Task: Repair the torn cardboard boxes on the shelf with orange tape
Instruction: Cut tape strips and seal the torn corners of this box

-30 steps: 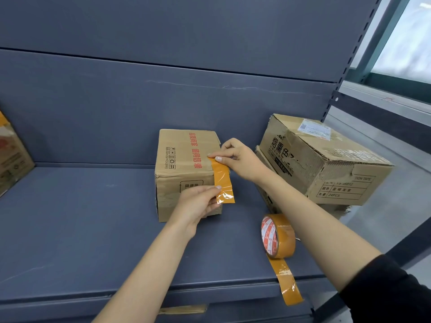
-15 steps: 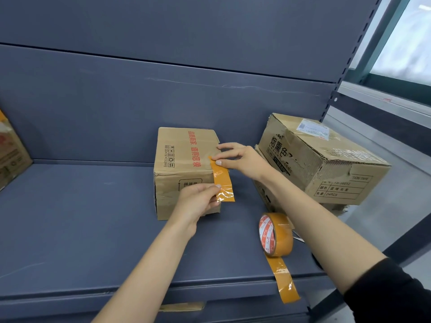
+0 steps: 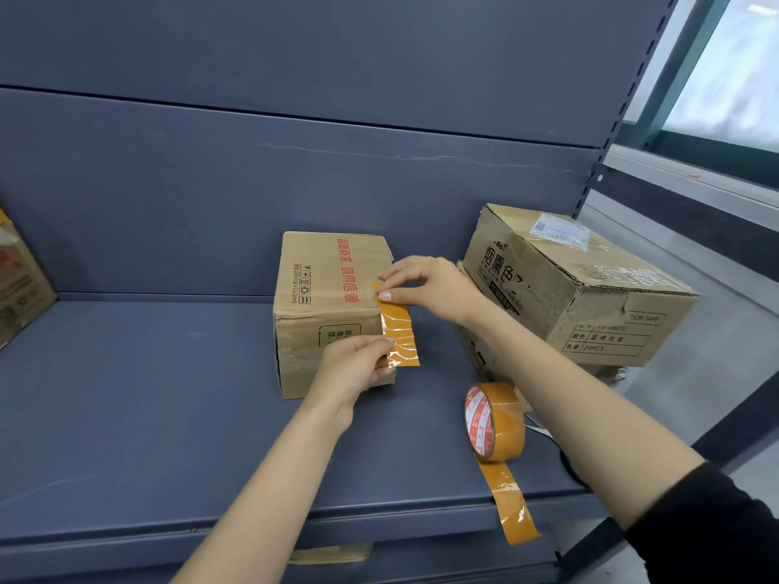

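small box (image 3: 333,305) mid-shelf (image 3: 126,394), stacked boxes (image 3: 581,288) right of it, tape roll (image 3: 495,421) in front of those

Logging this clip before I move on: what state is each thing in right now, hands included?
Small box: upright on the shelf, tape going onto its right corner.
Tape strip: top end on the box, lower end loose.
Left hand: pinches the strip's lower end.
Right hand: presses the strip's top end.
Tape roll: on edge, tail hanging over the shelf front.
Worn box: tilted, frayed edges.
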Demonstrator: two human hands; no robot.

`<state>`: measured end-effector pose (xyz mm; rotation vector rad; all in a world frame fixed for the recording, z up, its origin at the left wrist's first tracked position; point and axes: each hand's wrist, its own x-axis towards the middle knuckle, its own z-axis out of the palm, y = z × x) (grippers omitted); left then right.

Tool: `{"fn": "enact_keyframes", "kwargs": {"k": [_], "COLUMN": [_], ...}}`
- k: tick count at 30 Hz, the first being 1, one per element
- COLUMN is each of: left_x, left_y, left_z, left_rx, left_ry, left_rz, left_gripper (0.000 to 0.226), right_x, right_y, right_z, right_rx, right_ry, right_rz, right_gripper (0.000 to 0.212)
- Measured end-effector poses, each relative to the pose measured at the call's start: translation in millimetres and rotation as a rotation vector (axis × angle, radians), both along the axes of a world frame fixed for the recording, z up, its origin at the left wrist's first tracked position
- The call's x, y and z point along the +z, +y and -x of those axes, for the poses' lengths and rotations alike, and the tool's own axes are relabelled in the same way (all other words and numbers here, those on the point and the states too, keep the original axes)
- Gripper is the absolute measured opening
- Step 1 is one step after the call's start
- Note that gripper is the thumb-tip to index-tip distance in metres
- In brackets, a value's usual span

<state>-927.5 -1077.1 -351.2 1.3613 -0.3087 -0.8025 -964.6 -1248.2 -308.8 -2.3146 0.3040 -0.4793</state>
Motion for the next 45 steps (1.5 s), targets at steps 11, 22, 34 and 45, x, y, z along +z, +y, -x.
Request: {"fn": "enact_keyframes", "kwargs": {"k": [11, 22, 34, 45], "left_x": [-6, -20, -26, -18], "left_y": [-2, -7, -3, 24], "left_z": [1, -3, -2, 6], "left_rx": [0.056, 0.121, 0.089, 0.066], "left_ry": [-0.265, -0.273, 0.193, -0.240], "left_rz": [-0.075, -0.036, 0.101, -0.046], "left_gripper": [0.014, 0.012, 0.013, 0.004], "right_x": [-19, -25, -30, -41], "right_y": [-5, 4, 6, 7], "right_z": [19, 14, 15, 19], "right_rx": [0.093, 0.000, -0.011, 0.011], "right_ry": [0.017, -0.152, -0.179, -0.165], "right_rz": [0.112, 0.345, 0.272, 0.187], "right_gripper": [0.035, 0.035, 0.039, 0.044]}}
